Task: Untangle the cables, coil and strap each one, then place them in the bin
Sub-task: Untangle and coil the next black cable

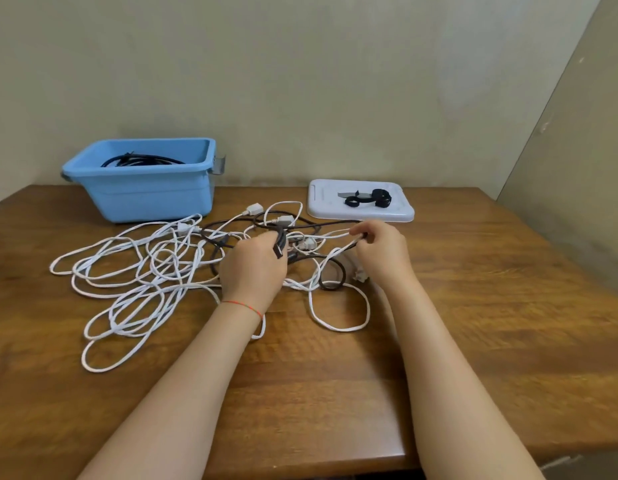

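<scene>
Where fingers [361, 233] pinch: braided white cable [134, 292], looped on grainy wood [473, 306].

I see a light blue plastic bin [146, 188] with a coiled black cable [141, 160] inside, a loose white cord tangle [134, 282] crossed by a dark brown cable [330, 282], black straps [369, 199] on a pale white lid [361, 211], a thin red wrist thread [243, 305], and a grained brown wooden surface [491, 306].
</scene>
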A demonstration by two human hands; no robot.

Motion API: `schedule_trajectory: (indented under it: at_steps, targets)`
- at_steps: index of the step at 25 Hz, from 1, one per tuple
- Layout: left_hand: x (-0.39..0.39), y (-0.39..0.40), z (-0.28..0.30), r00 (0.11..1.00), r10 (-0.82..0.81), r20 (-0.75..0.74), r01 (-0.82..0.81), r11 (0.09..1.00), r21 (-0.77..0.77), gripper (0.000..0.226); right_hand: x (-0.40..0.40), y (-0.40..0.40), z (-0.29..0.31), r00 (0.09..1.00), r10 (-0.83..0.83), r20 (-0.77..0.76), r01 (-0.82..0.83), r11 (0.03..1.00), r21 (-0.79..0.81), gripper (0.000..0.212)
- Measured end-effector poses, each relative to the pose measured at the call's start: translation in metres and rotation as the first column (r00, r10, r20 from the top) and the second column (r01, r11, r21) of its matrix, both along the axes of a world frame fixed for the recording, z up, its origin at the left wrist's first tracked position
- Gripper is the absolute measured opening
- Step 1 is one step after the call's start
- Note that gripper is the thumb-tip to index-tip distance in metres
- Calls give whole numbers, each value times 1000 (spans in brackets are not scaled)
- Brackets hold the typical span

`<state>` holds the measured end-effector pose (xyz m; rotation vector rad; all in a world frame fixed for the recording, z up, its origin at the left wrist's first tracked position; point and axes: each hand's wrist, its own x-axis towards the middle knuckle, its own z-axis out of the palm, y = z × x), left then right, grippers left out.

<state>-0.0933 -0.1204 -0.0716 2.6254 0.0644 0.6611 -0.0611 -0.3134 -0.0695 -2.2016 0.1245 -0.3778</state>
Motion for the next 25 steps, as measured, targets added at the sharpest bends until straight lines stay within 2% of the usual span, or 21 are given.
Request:
schedule_trajectory:
  at_steps: [1,2,4,6,8,11,15,17,19,21,23,25]
  targets:
    - [0,1,1,998,-9,60,8,1000,11,25,0,2,-1,1000,13,3,-13,1000,-23,34]
    - [0,1,2,997,-46,61,44,999,30,25,-1,4,-1,1000,21,9,-21,999,-44,33]
    - [0,-6,3,987,-124,-105,135,986,99,26,-1,7,-3,999,29,23,-26,996,-91,31]
    - [3,-14,0,955,-111,-276,169,967,193,25,-1,9,-5,998,45,37,-39,988,-146,29]
    - [8,-16,1,948,-81,-307,153,964,219,22,0,8,-6,997,61,44,-52,981,-189,28]
    - [11,-10,7,974,-98,-205,123,987,108,20,0,5,-6,997,40,70,-27,984,-176,29]
    - [11,0,29,993,-3,114,32,967,-254,24,0,5,-5,999,0,48,5,994,-110,30]
    - [14,-2,34,992,-48,115,75,967,-245,25,-2,8,-3,998,47,40,-41,990,-135,30]
    - [16,-7,32,989,-147,19,148,980,-131,25,-7,14,1,985,138,104,-115,973,-203,30]
    - [18,-10,31,985,-167,-32,164,984,-72,24,-14,23,5,959,235,161,-218,969,-118,25]
    - [19,-11,36,990,-138,-5,137,988,-74,24,-20,30,6,956,263,132,-257,964,-61,18]
    - [17,-10,45,993,-109,53,115,987,-114,24,-20,33,6,967,250,53,-240,959,-149,19]
